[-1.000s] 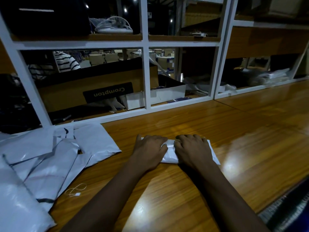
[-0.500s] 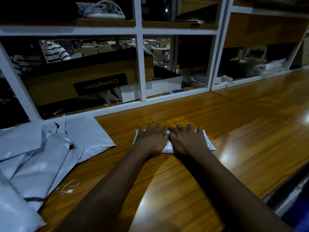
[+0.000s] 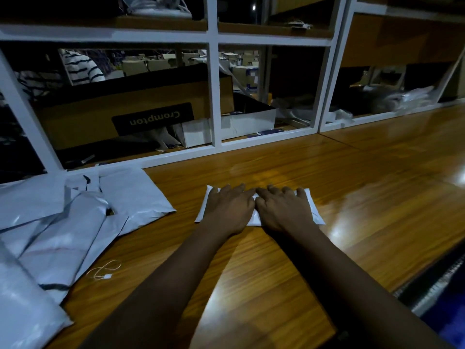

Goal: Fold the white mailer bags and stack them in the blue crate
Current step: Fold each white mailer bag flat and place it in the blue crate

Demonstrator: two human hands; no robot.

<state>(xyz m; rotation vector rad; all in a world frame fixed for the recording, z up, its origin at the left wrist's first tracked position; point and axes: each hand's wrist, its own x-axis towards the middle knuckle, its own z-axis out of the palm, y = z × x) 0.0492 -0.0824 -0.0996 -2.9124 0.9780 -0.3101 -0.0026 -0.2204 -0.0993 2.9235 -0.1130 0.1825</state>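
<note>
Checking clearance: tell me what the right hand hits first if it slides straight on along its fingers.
The right hand crosses bare table, then likely meets the shelf's white bottom rail; depth is unclear.

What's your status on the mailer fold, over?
Left hand and right hand both flat, pressing the folded mailer bag onto the table. Unfolded bags piled left, apart from it.
</note>
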